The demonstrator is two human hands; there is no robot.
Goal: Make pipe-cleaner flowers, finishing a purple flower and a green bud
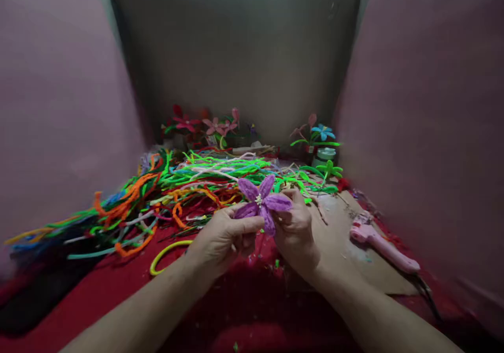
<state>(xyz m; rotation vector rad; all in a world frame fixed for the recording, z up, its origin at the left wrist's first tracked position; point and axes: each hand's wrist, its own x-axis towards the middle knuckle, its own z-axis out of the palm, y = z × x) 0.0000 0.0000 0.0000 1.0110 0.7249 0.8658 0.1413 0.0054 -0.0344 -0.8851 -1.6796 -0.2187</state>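
A purple pipe-cleaner flower [277,202] with several pointed petals and pale yellow stamens at its centre faces me above the red cloth. My left hand [230,232] pinches a lower-left petal between thumb and fingers. On the other side, my right hand [297,224] is closed behind the flower at its right petals; its fingertips are partly hidden by them. Whether a stem runs down behind the flower cannot be seen.
Loose pipe cleaners [134,201] in many colours pile up at left and centre. A pink glue gun [388,248] lies on a cardboard sheet [334,237] at right. Finished flowers [214,126] and a pale green jar [325,156] stand at the back. A yellow ring [157,261] lies beside my left forearm.
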